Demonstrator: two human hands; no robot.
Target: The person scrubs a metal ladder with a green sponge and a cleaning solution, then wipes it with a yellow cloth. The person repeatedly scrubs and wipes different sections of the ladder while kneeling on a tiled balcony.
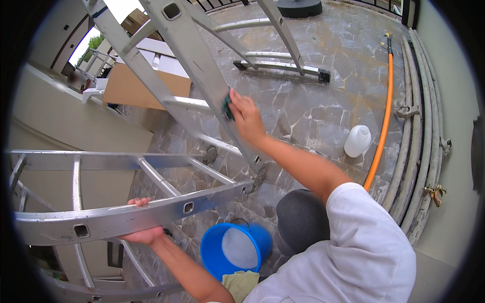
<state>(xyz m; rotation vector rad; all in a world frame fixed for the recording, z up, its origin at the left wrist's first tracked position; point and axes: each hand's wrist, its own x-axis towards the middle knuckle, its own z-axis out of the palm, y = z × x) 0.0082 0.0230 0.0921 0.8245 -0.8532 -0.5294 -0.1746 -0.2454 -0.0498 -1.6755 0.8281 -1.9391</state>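
An aluminium folding ladder (197,64) stands bent at its hinges over a stone-patterned floor. My left hand (146,227) grips the lower side rail (130,219) from beneath, with fingertips showing over its top edge. In my right hand (244,113) is a dark green scouring pad (227,106), pressed against the upper side rail (204,75) between two rungs. Near my knee a blue bucket (265,236) holds whitish, sudsy liquid (239,248). A pale green cloth (239,285) hangs over the bucket's near rim.
A white plastic bottle (356,142) stands on the floor at the right. Beyond it lie an orange pole (386,102) and several scaffold tubes with clamps (418,151) along the wall. Cardboard (140,87) leans at the left. A dark round base (299,7) sits at the back.
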